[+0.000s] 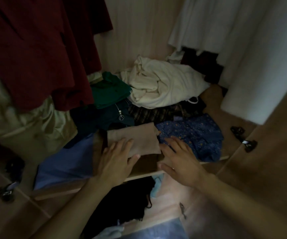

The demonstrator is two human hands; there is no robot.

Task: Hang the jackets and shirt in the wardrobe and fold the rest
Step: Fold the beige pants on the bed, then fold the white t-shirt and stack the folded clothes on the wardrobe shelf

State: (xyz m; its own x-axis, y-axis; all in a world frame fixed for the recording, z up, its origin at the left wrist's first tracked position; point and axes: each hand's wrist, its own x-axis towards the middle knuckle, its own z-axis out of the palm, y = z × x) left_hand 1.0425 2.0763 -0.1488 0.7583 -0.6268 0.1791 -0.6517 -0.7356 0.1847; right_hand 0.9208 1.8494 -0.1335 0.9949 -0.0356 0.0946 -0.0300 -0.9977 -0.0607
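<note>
Folded beige cloth (135, 140) — flat, squared — left hand (116, 157) resting on it.

a red jacket (35, 49) hangs in the wardrobe on the left, with a pale one (27, 121) hanging under it. on the shelf (144, 175) lies a flat, folded tan cloth (139, 140). next to it is a blue dotted cloth (196, 135). behind them sit a crumpled white heap (163, 85) and a green cloth (110, 90).

dark red jacket (35, 49), cream bundle (163, 85), green garment (110, 90), beige folded cloth (139, 137), blue speckled fabric (196, 133)
</note>
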